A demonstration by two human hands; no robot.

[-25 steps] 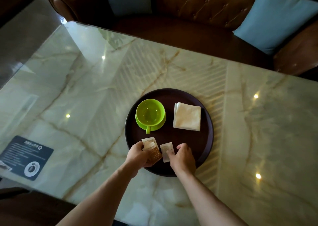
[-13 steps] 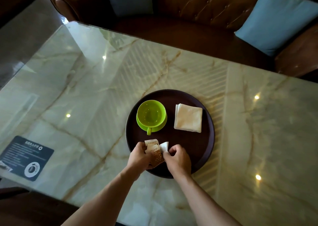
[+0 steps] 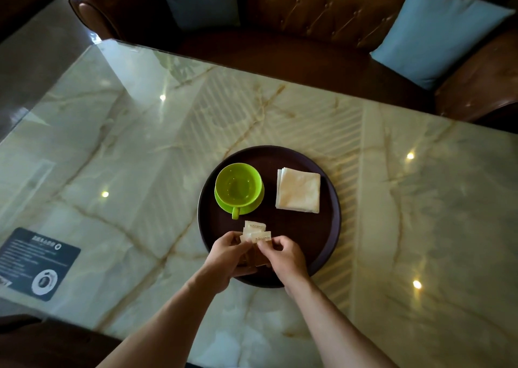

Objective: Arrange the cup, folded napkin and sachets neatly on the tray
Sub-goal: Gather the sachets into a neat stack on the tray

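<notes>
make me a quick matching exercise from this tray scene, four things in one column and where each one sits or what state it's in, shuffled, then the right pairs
Things:
1. green cup
2. folded napkin
3. sachets
4. dark card

Places or states:
A. on the table near its left edge, off the tray
B. on the right part of the tray, lying flat
C. pinched between the left hand and the right hand at the tray's near side
D. on the left part of the tray, on a saucer, handle toward the person

Pairs: 1-D, 2-B, 3-C, 4-A
</notes>
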